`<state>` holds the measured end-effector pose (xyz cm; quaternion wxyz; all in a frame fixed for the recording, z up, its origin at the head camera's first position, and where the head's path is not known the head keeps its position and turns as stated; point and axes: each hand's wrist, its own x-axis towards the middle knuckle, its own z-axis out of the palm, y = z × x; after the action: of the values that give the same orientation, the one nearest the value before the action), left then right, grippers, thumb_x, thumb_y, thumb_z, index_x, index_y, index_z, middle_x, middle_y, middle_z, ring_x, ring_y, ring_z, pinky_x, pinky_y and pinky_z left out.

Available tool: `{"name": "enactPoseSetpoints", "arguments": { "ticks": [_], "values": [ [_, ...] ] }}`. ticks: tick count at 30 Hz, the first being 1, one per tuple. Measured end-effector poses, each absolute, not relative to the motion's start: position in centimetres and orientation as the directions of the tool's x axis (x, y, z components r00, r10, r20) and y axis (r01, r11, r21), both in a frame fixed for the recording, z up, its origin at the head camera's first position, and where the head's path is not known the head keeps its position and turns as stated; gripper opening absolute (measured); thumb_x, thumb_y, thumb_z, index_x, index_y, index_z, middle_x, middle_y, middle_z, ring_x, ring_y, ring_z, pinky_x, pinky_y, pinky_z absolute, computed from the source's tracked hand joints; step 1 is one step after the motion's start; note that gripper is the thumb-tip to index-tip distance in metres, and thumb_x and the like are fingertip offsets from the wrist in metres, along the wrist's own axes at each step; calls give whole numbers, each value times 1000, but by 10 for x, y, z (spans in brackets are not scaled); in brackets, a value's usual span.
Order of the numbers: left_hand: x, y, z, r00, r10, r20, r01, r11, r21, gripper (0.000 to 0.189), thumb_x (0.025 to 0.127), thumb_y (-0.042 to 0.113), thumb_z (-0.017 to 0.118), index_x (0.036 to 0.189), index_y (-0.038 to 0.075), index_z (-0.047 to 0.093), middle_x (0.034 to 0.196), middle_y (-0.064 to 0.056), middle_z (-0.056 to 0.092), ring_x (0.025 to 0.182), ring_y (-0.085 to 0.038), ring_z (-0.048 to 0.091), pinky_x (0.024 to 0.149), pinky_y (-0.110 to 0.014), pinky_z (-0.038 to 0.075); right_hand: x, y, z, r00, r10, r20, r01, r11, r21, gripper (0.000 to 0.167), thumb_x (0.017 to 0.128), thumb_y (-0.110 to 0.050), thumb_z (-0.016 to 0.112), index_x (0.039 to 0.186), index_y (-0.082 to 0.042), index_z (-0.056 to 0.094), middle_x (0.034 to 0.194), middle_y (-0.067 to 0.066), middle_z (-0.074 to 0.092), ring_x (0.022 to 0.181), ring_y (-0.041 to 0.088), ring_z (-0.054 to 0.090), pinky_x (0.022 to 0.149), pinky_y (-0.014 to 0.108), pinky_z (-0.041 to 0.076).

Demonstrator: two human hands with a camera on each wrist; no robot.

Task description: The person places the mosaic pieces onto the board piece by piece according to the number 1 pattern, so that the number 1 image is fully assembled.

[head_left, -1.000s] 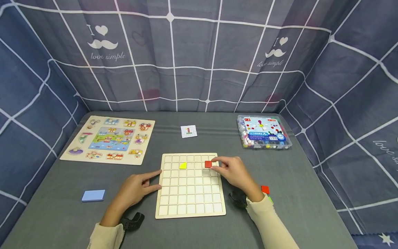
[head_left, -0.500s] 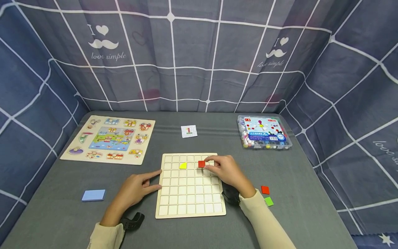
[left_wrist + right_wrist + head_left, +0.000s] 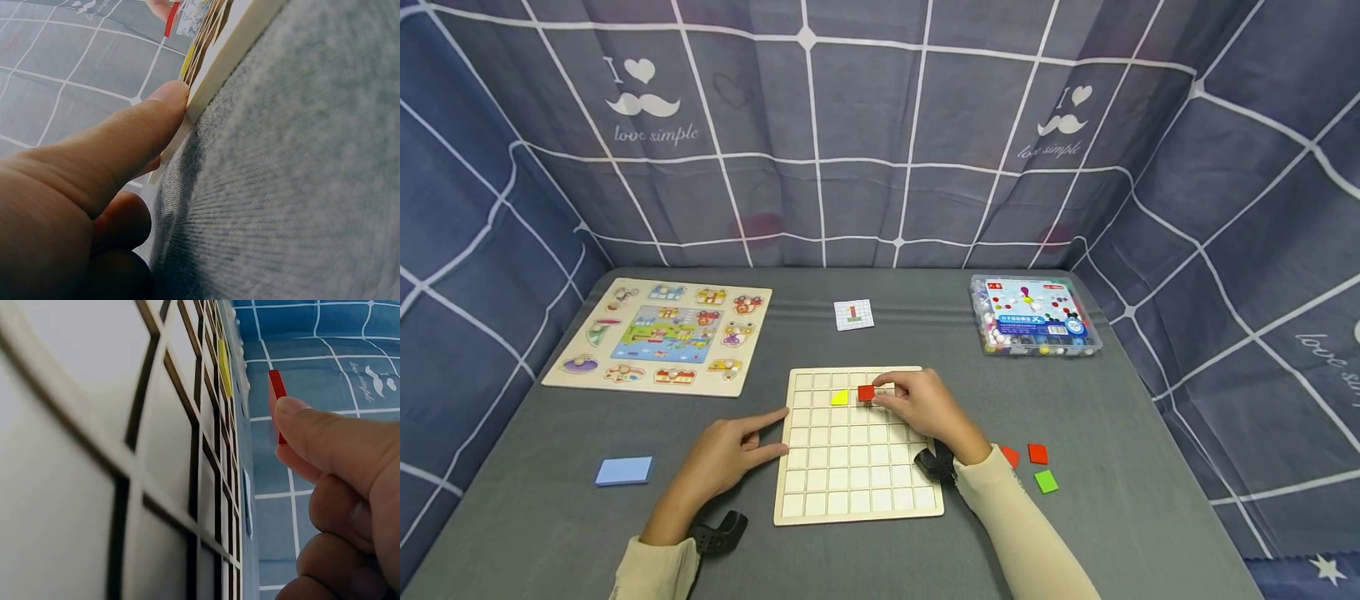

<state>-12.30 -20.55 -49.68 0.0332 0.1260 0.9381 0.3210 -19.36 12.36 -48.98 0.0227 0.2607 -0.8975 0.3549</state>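
Observation:
A wooden grid board [image 3: 858,481] lies on the table in the head view, with a yellow square tile [image 3: 839,397] in one of its upper cells. My right hand [image 3: 922,408] pinches a red square tile [image 3: 866,392] between thumb and index finger, just right of the yellow one. In the right wrist view that red tile [image 3: 279,406] is held clear of the board's surface. Against the board's left edge, my left hand [image 3: 726,452] rests its extended thumb and index finger. The left wrist view shows the thumb [image 3: 169,100] touching the board's side.
Right of the board lie a red tile [image 3: 1037,453], a green tile [image 3: 1046,482] and another red tile [image 3: 1010,456] partly behind the sleeve. Farther back are a pattern card [image 3: 853,315], a picture puzzle [image 3: 737,383] and a plastic box [image 3: 1036,317]. A blue block [image 3: 624,471] sits left.
My right hand has carried the red tile leftward over the board, close to the yellow tile. Loose tiles by the right sleeve have come into view. My left hand stays at the edge.

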Motion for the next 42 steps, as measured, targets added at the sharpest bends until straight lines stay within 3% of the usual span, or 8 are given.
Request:
{"name": "enactPoseSetpoints", "arguments": {
  "ticks": [42],
  "values": [
    [-123,-205,-495,-965,258,34,227,771,595,56,86,46,81,137,28,68,57,15,40,52,-2,31,52,-25,28,-197,107,-507,-883,-426,198,-450,644,-619,21,90,-26,82,107,-14,80,56,-16,40,51,-3,33,53,21,33]
  ]
}}
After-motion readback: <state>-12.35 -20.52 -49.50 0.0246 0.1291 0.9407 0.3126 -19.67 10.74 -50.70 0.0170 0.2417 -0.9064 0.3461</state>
